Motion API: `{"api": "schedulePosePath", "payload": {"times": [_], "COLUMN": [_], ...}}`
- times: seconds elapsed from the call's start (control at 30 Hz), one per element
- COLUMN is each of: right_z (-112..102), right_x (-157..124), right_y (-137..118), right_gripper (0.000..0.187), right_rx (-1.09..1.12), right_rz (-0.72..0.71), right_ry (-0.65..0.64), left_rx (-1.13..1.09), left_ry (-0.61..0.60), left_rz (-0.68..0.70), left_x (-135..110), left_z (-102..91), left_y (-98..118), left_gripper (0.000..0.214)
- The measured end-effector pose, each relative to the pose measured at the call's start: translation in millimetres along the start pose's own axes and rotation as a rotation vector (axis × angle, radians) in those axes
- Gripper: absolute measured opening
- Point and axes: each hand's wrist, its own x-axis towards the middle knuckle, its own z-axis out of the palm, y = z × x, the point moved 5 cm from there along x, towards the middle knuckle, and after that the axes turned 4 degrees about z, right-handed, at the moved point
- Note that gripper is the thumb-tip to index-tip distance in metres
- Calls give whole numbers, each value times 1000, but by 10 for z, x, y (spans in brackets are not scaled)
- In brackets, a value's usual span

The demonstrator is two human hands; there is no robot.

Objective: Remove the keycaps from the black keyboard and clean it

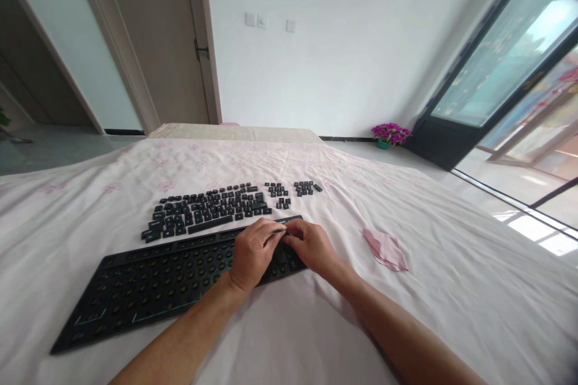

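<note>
A black keyboard [180, 271] with most of its keycaps off lies slanted on the cloth, its bare key sockets showing. Over its right end, my left hand [255, 249] is closed in a pinch, with a thin dark sliver at the fingertips too small to name. My right hand [313, 245] meets it there, thumb and fingers pinched together at the keyboard's upper right part. Whatever sits between the right fingertips is hidden. Behind the keyboard, loose black keycaps [217, 204] are laid out in rows, with a long space bar [210, 224] nearest the keyboard and smaller keycap groups [304, 187] to the right.
A folded pink cloth [386, 249] rests to the right of my right forearm. Pale pink flowered fabric [428, 307] with wrinkles covers the table. Farther off are a door [153, 36], a white wall, a pot of purple flowers [391, 133] and a glass door [492, 72].
</note>
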Motion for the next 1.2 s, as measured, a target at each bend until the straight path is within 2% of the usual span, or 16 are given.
{"api": "schedulePosePath", "payload": {"times": [0.13, 0.2, 0.37, 0.57, 0.8, 1.2], "right_z": [-231, -359, -480, -357, -310, -346], "right_x": [165, 340, 821, 1071, 1157, 1119], "right_y": [167, 344, 774, 1069, 1189, 1143], "right_gripper": [20, 18, 20, 20, 16, 20], "right_rx": [11, 68, 75, 10, -32, 67], "right_rz": [69, 124, 165, 184, 175, 177], "right_ry": [97, 144, 169, 191, 159, 202], "left_rx": [4, -6, -15, -1, 24, 54], "left_ry": [137, 137, 45, 24, -16, -46], "left_rz": [-213, -292, -279, -287, -269, -258], "left_x": [-1, -14, -38, -44, -18, -19], "left_z": [-86, -85, -13, 10, 33, 42], "left_y": [-174, -245, -270, -271, -237, -224], "left_gripper": [13, 13, 16, 13, 11, 14]}}
